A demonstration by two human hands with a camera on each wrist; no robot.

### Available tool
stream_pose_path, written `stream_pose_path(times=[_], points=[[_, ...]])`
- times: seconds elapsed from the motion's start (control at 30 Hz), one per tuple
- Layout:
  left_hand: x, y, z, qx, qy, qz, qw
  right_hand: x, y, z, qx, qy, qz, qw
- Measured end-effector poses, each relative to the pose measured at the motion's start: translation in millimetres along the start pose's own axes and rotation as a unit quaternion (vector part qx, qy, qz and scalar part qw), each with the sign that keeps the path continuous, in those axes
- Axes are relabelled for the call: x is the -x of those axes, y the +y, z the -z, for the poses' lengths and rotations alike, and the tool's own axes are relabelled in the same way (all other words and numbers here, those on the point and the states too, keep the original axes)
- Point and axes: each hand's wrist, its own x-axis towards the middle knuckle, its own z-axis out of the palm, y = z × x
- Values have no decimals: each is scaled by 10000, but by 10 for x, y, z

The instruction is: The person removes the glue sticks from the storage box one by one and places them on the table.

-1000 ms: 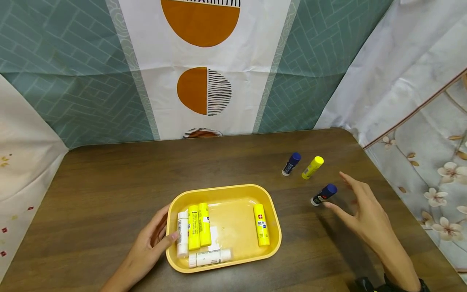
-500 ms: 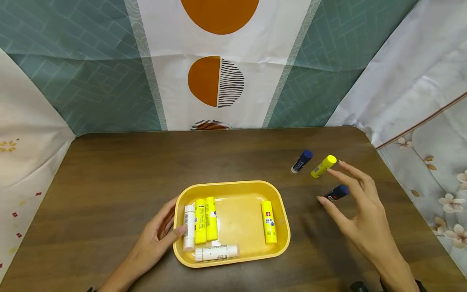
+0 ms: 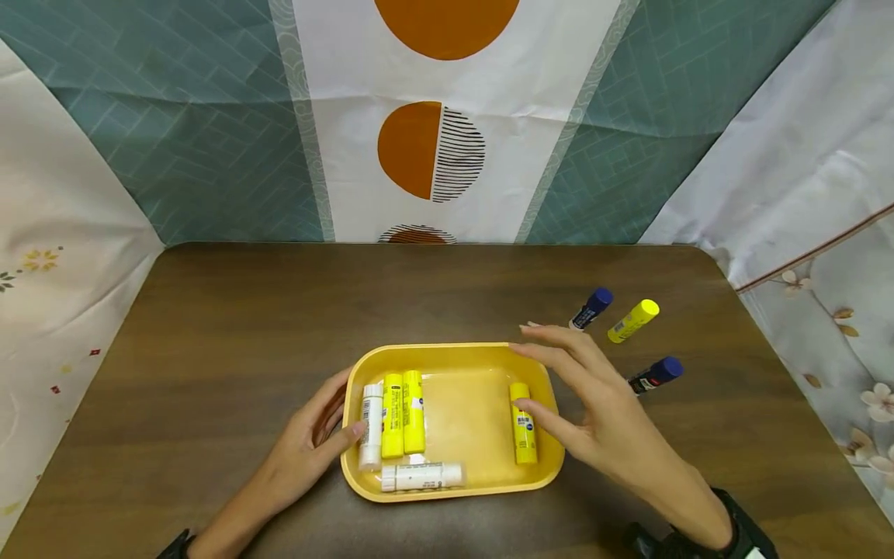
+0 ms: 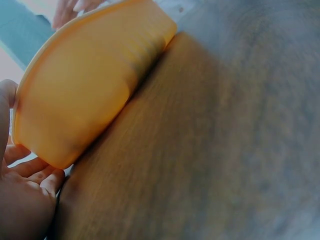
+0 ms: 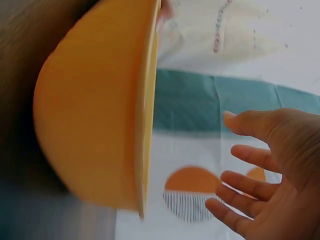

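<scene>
My left hand [image 3: 303,446] grips the left end of a yellow plastic tray [image 3: 454,348], thumb over the rim and fingers against the outer wall. In the tray's left part lie a white glue stick [image 3: 372,435] and two yellow glue sticks [image 3: 403,415] side by side. Another white glue stick [image 3: 422,477] lies across the front. A yellow glue stick [image 3: 524,439] lies at the right end, partly covered by my right thumb. With fingers spread and nothing held, my right hand [image 3: 601,400] hovers over the tray's right end; the right wrist view shows it beside the rim [image 5: 143,125].
Right of the tray on the brown table [image 3: 279,310] stand a dark-blue-capped glue stick [image 3: 594,305], a yellow glue stick [image 3: 633,320] and another dark-blue-capped one [image 3: 658,374], partly behind my right hand. A patterned cloth [image 3: 244,171] hangs behind the table.
My right hand has moved left, from around the nearer dark-blue-capped glue stick to over the tray, leaving that stick on the table. My left hand stays on the tray; the head view has shifted.
</scene>
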Motion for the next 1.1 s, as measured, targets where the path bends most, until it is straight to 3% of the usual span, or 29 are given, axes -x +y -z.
stream_pose_path(times=[0.1, 0.23, 0.4, 0.57, 0.83, 1.1], points=[[-1, 9, 15, -22, -40, 37, 10000, -77, -33, -127, -23, -251, 8, 9997], [21, 10, 17, -21, -13, 102, 9999, -146, -83, -335, 50, -876, -324, 9956], [19, 14, 15, 13, 4, 87, 10000, -223, -145, -588, 322, -2060, -769, 9750], [-5, 3, 18, 10, -19, 113, 9999, -267, -168, -752, 403, -2830, -689, 9558], [-11, -29, 6, 27, -41, 183, 9998, -289, -209, -961, 633, -3146, -432, 9461], [-38, -9, 17, 99, -23, -25, 9999, -251, -212, -1113, 1123, -2728, -196, 9553]])
